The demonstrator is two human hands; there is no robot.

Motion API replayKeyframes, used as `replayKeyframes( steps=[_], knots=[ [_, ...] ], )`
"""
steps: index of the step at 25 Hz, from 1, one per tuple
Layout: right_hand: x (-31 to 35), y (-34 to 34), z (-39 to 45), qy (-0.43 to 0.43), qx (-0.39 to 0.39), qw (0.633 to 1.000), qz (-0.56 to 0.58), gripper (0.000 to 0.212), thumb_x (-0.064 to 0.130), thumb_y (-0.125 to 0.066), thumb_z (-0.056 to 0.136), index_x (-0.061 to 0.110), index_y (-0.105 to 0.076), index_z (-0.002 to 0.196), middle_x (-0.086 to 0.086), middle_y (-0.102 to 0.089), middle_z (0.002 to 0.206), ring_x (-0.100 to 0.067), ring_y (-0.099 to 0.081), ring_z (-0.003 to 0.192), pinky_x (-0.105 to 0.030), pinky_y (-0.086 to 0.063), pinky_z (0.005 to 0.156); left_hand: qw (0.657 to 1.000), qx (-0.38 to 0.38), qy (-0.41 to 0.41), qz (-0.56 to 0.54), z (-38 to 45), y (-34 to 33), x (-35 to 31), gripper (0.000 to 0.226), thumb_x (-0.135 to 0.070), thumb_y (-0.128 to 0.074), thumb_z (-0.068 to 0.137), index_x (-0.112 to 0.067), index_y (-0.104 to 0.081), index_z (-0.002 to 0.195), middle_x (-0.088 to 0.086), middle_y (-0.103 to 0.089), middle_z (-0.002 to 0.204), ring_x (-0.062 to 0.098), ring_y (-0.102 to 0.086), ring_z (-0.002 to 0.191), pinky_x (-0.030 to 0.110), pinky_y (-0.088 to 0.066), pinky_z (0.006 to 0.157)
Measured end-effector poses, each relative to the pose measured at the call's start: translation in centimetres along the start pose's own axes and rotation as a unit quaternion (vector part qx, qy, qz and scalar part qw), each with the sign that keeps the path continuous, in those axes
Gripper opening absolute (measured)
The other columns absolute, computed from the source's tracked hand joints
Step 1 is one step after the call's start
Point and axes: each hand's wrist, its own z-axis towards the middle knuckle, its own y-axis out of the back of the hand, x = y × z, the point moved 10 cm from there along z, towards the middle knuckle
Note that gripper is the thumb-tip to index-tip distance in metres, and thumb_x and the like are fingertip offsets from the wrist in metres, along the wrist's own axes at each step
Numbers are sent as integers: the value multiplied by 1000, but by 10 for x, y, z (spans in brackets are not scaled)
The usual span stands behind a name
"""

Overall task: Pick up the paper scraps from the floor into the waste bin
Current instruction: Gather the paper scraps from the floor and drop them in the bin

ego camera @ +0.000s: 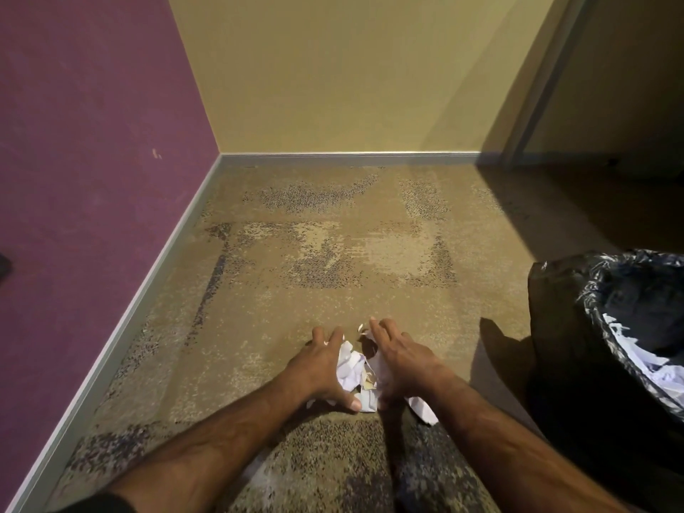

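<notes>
A small heap of white crumpled paper scraps (pixel 351 368) lies on the carpet in front of me. My left hand (pixel 321 364) cups the heap from the left, fingers spread and thumb pressed against its near side. My right hand (pixel 398 359) cups it from the right, and one scrap (pixel 422 409) sticks out below its wrist. Both hands press the pile between them on the floor. The waste bin (pixel 555 327), lined with a black plastic bag, stands at the right and holds white paper scraps (pixel 646 368) inside.
A purple wall (pixel 92 161) with a grey skirting board runs along the left, and a yellow wall (pixel 333 75) closes the far end. Patterned beige carpet (pixel 333 253) stretches ahead. A dark doorway area (pixel 610 142) lies at the far right.
</notes>
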Motion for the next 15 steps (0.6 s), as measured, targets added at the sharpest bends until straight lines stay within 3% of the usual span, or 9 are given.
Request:
replayKeyframes(
  steps=[6,9,12,15],
  knots=[
    [11,-11,-9,30,-36,998,34,68,30,-74,81,21,-41,139,-2,-37,131,-23,-50,108,-39,-53,93,997,-37,-65,11,-1,3,-20,91,-54,-86,66,-31,-41,141,1,-36,140,25,-58,117,34,-51,87],
    [11,-8,-17,38,-77,994,68,55,32,-74,83,21,-52,132,1,-43,127,-19,-54,99,-35,-54,90,992,-76,-97,-11,-6,9,-27,63,-59,-78,72,-30,-56,124,-2,-51,121,21,-61,105,28,-46,75],
    [11,-3,-25,41,-115,989,88,48,33,-74,85,19,-58,128,2,-48,127,-17,-58,94,-28,-53,84,989,-97,-107,-26,-11,14,-31,47,-68,-71,74,-31,-62,100,-6,-49,97,15,-56,87,26,-40,67],
    [15,6,-33,43,-150,982,104,36,27,-74,84,16,-66,118,1,-56,116,-20,-62,91,-34,-54,77,987,-120,-99,-51,-15,22,-33,37,-61,-71,77,-26,-61,84,-7,-56,90,13,-58,78,29,-46,59]
  ],
)
